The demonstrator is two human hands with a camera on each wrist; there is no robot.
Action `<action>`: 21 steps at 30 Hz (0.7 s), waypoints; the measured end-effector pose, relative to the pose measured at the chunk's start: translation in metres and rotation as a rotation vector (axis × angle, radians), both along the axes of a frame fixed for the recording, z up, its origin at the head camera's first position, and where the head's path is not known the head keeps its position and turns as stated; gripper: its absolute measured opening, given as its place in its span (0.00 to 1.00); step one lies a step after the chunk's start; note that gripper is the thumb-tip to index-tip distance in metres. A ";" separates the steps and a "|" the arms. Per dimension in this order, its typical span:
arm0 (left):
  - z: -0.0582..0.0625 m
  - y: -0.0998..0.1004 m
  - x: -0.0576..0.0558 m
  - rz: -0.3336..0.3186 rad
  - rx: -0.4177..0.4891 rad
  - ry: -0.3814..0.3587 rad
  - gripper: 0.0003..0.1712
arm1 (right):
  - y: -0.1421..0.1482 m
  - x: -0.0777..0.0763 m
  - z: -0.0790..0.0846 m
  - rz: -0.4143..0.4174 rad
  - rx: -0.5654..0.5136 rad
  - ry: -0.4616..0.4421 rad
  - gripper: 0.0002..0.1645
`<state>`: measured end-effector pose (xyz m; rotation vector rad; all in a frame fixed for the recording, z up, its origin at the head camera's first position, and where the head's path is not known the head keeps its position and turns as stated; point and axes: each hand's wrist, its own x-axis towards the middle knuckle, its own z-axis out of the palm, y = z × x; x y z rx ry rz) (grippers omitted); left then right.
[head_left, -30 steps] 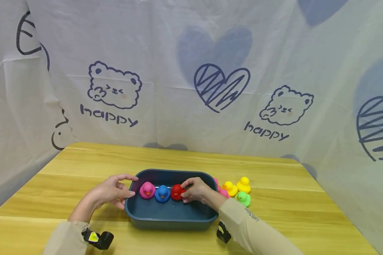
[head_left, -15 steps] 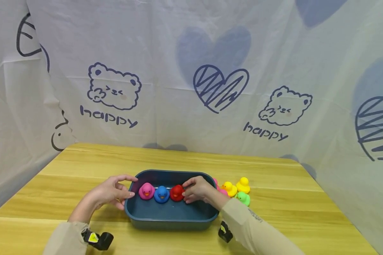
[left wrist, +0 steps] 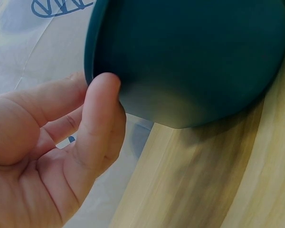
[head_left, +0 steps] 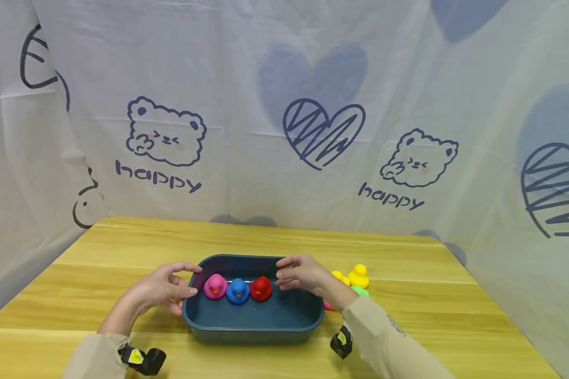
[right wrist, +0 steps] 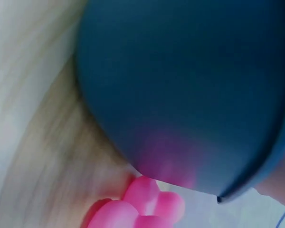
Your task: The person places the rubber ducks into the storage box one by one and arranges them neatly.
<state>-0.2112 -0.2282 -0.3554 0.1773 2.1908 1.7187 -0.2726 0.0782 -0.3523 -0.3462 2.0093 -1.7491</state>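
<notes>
A dark blue plastic bin sits on the wooden table. Inside it a pink rubber duck, a blue rubber duck and a red rubber duck stand side by side along the back. My left hand pinches the bin's left rim between thumb and fingers, also visible in the left wrist view. Over the bin's right part hovers my right hand, apart from the red duck, with nothing held. Only a bit of that hand shows in the right wrist view, at the edge behind the bin wall.
Right of the bin, partly behind my right forearm, are yellow ducks and a green duck. Pink ducks lie against the bin's outer right side. A printed cloth hangs behind the table.
My right hand has let go of the red duck and moved up and to the right. The red duck stays in the row. My left hand keeps its place on the rim.
</notes>
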 end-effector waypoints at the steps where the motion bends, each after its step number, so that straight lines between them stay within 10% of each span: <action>1: 0.000 0.000 0.000 0.002 -0.001 -0.001 0.32 | 0.002 0.000 0.001 0.003 -0.014 0.000 0.21; 21: 0.000 0.000 0.000 -0.002 -0.004 -0.005 0.32 | 0.042 0.001 0.013 0.006 -0.177 0.030 0.19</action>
